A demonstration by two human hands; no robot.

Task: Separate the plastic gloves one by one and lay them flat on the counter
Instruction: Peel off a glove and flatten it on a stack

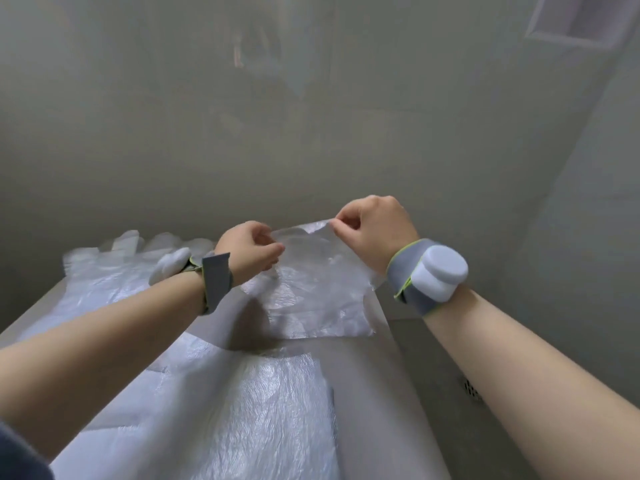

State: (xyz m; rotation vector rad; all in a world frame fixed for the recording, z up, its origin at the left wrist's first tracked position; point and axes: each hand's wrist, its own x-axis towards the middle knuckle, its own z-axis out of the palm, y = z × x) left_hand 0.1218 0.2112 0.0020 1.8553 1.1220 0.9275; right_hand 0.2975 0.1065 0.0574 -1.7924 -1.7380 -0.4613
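Observation:
A clear plastic glove [311, 271] hangs between my two hands above the far end of the grey counter [391, 393]. My left hand [249, 252] pinches its upper left edge. My right hand [374, 230] pinches the upper right edge, fingers curled. The glove's lower part drapes onto the counter. Several other clear gloves lie flat: one at the far left [114, 268] with its fingers toward the wall, another in the near middle [249, 410].
A grey wall [311, 133] rises right behind the counter. To the right the counter drops to a lower grey surface with a small drain grate [471, 389]. Both wrists wear grey bands with white pods.

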